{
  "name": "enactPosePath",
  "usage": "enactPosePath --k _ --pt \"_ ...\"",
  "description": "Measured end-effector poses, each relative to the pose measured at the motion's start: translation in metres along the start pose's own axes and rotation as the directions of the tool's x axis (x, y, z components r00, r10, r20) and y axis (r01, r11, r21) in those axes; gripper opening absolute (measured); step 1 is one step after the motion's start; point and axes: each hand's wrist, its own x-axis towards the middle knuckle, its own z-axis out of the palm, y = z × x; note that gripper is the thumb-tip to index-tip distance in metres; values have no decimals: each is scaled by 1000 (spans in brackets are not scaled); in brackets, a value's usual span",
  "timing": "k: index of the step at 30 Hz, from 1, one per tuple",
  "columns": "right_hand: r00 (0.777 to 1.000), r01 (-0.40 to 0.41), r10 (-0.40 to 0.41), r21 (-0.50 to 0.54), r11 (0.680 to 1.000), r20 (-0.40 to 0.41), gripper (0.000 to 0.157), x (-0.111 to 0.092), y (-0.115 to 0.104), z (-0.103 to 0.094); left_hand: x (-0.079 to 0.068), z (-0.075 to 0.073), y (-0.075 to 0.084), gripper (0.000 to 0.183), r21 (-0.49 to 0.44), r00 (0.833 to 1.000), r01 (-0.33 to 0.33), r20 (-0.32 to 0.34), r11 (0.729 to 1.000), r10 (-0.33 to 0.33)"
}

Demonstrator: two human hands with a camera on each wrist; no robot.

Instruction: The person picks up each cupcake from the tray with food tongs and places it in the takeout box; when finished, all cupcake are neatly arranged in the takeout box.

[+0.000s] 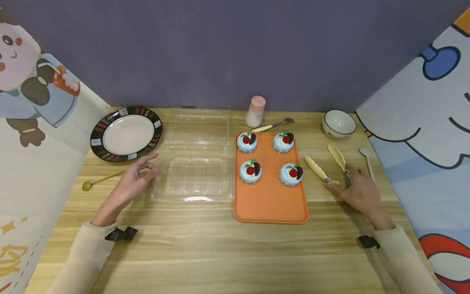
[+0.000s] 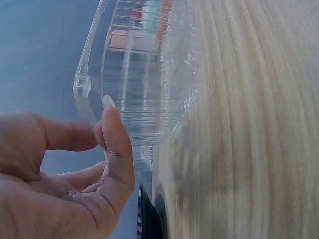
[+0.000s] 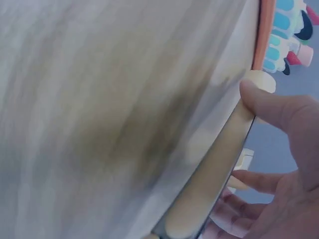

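My right hand (image 1: pixel 361 194) grips a pair of tongs (image 1: pixel 316 167) with cream-yellow ends, its two arms spread apart on the table. In the right wrist view the thumb lies on one arm of the tongs (image 3: pixel 214 169), with the fingers around the other side. My left hand (image 1: pixel 136 179) is beside the left edge of an opened clear plastic box (image 1: pixel 196 200), fingers loosely bent. In the left wrist view its fingertips are right at the rim of the box (image 2: pixel 144 94). Several blue cupcakes (image 1: pixel 250 171) with cherries and dark cookies stand on an orange tray (image 1: pixel 271 204).
A dark-rimmed plate (image 1: pixel 128 136) and a gold spoon (image 1: pixel 99 180) lie at left. Behind the tray are a pink-capped shaker (image 1: pixel 255 112) and a fork (image 1: pixel 273 125). A white bowl (image 1: pixel 339 123) and a pale spoon (image 1: pixel 367 161) lie at right. Walls bound the table.
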Motion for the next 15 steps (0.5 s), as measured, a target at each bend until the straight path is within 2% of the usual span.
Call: enactPosePath --k 9,15 --pt "988 109 -107 13 994 -113 88 -14 -5 -24 0 -4 2 58 28 1000 26 11 999 -26" --pt "972 205 -202 15 979 -119 85 -26 -16 -44 0 -4 2 57 40 999 30 16 999 -31"
